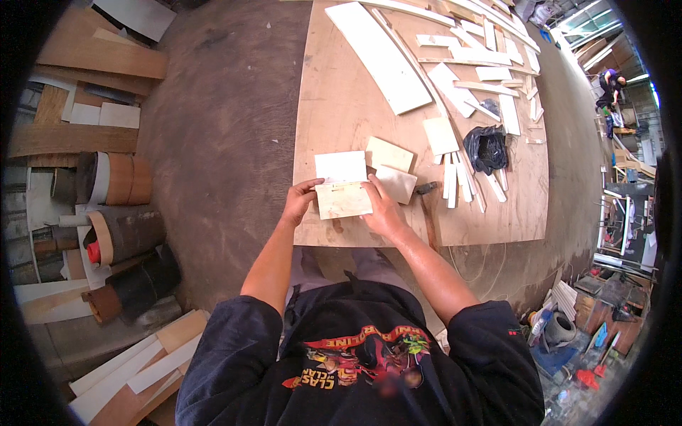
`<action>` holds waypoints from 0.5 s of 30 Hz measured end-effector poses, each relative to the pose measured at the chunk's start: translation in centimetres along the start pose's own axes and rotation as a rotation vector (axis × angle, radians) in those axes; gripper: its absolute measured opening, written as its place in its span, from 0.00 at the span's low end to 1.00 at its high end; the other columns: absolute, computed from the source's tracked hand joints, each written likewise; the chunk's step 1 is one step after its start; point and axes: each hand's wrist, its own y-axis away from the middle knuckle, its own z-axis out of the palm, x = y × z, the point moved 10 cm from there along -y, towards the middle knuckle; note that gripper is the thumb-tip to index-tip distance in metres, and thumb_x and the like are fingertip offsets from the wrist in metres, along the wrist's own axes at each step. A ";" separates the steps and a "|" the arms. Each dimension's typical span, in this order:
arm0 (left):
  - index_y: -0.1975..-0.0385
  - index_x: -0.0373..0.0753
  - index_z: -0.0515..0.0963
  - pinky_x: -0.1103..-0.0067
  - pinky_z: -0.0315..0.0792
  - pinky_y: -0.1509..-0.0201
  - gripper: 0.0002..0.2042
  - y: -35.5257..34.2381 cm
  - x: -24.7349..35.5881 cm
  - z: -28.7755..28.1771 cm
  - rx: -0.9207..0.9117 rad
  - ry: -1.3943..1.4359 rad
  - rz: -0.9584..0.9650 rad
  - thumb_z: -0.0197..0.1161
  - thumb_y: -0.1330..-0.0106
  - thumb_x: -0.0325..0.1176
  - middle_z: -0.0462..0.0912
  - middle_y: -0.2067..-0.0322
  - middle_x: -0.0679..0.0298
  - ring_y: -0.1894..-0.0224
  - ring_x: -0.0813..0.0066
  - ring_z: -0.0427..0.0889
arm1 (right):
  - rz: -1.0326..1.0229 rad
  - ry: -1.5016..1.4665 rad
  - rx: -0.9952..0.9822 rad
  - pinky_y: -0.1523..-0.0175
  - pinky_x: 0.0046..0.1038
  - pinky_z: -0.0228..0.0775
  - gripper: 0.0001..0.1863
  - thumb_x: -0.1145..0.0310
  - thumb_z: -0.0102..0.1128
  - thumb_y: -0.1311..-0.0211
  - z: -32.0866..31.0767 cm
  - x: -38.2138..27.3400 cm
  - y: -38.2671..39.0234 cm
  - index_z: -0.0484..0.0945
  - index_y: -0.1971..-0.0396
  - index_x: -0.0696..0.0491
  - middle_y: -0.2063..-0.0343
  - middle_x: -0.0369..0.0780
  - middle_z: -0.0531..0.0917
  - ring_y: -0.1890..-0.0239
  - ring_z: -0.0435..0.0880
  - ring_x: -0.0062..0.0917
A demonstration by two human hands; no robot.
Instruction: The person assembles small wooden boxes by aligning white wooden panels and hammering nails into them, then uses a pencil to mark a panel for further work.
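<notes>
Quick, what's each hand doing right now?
Left hand: holding the left edge of a pale, rectangular wooden board.
Right hand: holding the board's right edge.

1. Shows a pale yellowish wooden board (pixel 344 204), roughly rectangular, marked with small dark streaks near the far edge.
2. Spans the gap between left hand (pixel 301 201) and right hand (pixel 384 211), held at both ends, broad face up toward the camera.
3. Just beyond, shows a white rectangular board (pixel 339 167), plain-faced, aligned nearly parallel; meets the first board's far edge in view, with actual contact unclear.
</notes>
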 end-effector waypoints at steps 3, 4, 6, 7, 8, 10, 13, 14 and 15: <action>0.44 0.28 0.80 0.73 0.74 0.37 0.17 0.7 0.2 0.3 0.000 0.318 -0.009 0.57 0.33 0.19 0.85 0.48 0.54 0.46 0.69 0.83 | -0.018 -0.035 -0.013 0.38 0.42 0.74 0.42 0.76 0.72 0.50 0.2 0.3 -0.2 0.64 0.33 0.54 0.32 0.49 0.67 0.39 0.76 0.50; 0.44 0.28 0.80 0.73 0.74 0.36 0.17 1.1 0.4 0.3 0.032 0.341 0.000 0.58 0.31 0.21 0.85 0.48 0.54 0.46 0.69 0.83 | -0.010 -0.045 -0.024 0.38 0.41 0.74 0.42 0.76 0.71 0.50 0.3 0.4 -0.3 0.64 0.32 0.54 0.32 0.49 0.67 0.39 0.76 0.50; 0.45 0.27 0.80 0.73 0.73 0.35 0.15 2.1 0.6 0.5 0.100 0.389 0.017 0.59 0.28 0.25 0.84 0.48 0.54 0.45 0.68 0.82 | -0.028 -0.023 -0.015 0.37 0.41 0.74 0.43 0.76 0.71 0.50 0.3 0.4 -0.2 0.64 0.31 0.54 0.31 0.49 0.66 0.38 0.76 0.49; 0.44 0.27 0.80 0.73 0.73 0.35 0.16 2.3 0.6 0.4 0.138 0.328 0.049 0.59 0.27 0.28 0.84 0.48 0.54 0.45 0.68 0.82 | -0.038 -0.013 -0.010 0.37 0.40 0.74 0.43 0.76 0.71 0.50 0.4 0.3 -0.3 0.63 0.31 0.54 0.31 0.49 0.66 0.38 0.76 0.49; 0.44 0.27 0.80 0.73 0.73 0.35 0.16 2.4 0.8 0.3 0.175 0.267 0.080 0.60 0.27 0.30 0.84 0.48 0.54 0.45 0.68 0.82 | -0.050 -0.009 -0.016 0.37 0.40 0.74 0.44 0.76 0.71 0.50 0.5 0.2 -0.5 0.63 0.30 0.54 0.30 0.49 0.65 0.37 0.75 0.49; 0.44 0.27 0.80 0.73 0.74 0.36 0.17 2.8 0.9 -0.1 0.229 0.196 0.106 0.62 0.26 0.34 0.85 0.49 0.54 0.46 0.69 0.82 | -0.066 0.003 -0.027 0.37 0.40 0.75 0.45 0.76 0.71 0.50 0.8 0.2 -0.8 0.62 0.29 0.53 0.29 0.48 0.64 0.36 0.75 0.49; 0.45 0.27 0.80 0.74 0.74 0.37 0.19 3.1 0.9 -0.8 0.270 0.173 0.108 0.63 0.25 0.37 0.85 0.49 0.56 0.46 0.70 0.82 | -0.034 0.026 -0.081 0.38 0.40 0.76 0.45 0.76 0.71 0.49 1.5 0.2 -1.5 0.62 0.29 0.53 0.28 0.47 0.63 0.35 0.74 0.48; 0.44 0.27 0.80 0.74 0.74 0.36 0.19 3.0 1.0 -0.8 0.268 0.172 0.112 0.62 0.25 0.37 0.85 0.49 0.55 0.45 0.70 0.82 | -0.024 0.028 -0.090 0.38 0.40 0.76 0.45 0.76 0.71 0.49 1.4 0.2 -1.8 0.62 0.29 0.52 0.27 0.46 0.63 0.35 0.74 0.48; 0.44 0.26 0.79 0.74 0.74 0.36 0.19 3.0 0.9 -1.0 0.271 0.169 0.115 0.61 0.25 0.36 0.84 0.48 0.55 0.44 0.70 0.81 | -0.016 0.027 -0.102 0.38 0.40 0.77 0.45 0.76 0.72 0.49 1.3 0.1 -2.1 0.62 0.28 0.52 0.27 0.46 0.63 0.35 0.74 0.48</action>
